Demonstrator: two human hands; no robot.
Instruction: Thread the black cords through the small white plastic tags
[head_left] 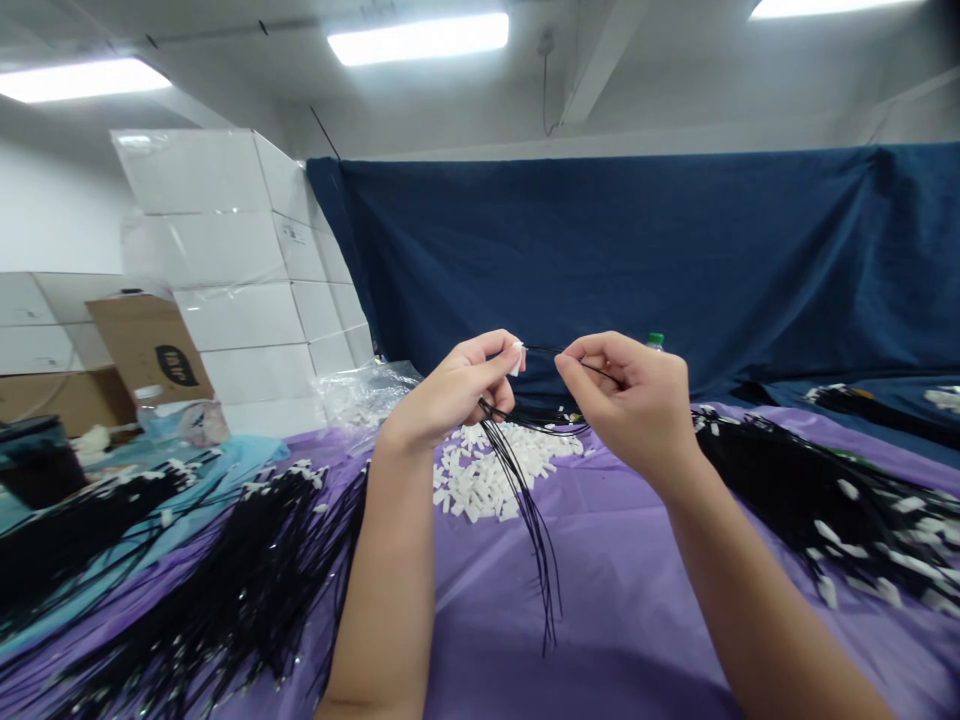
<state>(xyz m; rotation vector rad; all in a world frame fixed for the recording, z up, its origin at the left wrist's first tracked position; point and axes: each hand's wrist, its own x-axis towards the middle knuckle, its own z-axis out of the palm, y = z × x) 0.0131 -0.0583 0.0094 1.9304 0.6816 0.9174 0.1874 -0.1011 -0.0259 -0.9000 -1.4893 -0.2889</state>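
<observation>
Between the thumb and fingertips of my left hand (461,390) is a small white connector housing (517,360). The same hand also keeps a bundle of thin black wires (531,505) in its lower fingers, and their ends hang down over the table. My right hand (637,395) pinches a black wire (541,349) that runs across to the white housing. Whether the wire's tip sits inside the housing is too small to tell. Below and behind both hands lies a pile of loose white housings (487,475).
Black wires with white ends lie in heaps at left (247,560) and right (817,490) on the purple cloth (600,600). White boxes (217,240) are stacked at back left, near a dark cup (37,465) and clear bottle (150,410). A blue curtain (600,250) hangs behind.
</observation>
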